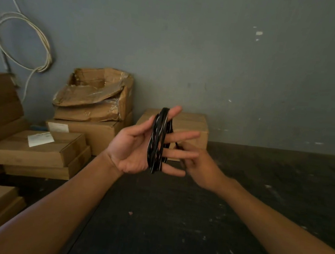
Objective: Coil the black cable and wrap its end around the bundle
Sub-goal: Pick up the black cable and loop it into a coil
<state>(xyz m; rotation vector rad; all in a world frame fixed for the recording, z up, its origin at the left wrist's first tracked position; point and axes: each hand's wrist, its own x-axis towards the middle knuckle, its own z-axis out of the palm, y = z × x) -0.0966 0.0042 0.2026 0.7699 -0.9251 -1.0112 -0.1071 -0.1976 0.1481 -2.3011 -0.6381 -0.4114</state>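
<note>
Right now the black cable (157,140) sits wound in many turns around the left hand (138,148), which is held palm-up in front of the person, above the dark floor (174,219). Its fingers (184,137) are straight and spread, acting as a former for the loops rather than gripping them; the bundle crosses them near their bases and rides up over the topmost finger. The right hand (197,164) is just behind and beside the coil, its fingertips pinched together on what looks like the cable's free end, though that spot is blurred and small.

The cable looks thin, light and limp, with a slightly glossy jacket, so I judge it will hold no shape of its own: slide it off those fingers carelessly and the loops will likely spring apart or tangle. The sensible hold seems to be across the middle of the bundle, squeezing all turns together, while the other hand keeps the tail taut for wrapping.

Cardboard boxes (37,149) are stacked by the grey wall (211,49), where a pale cord (23,39) hangs looped.
</note>
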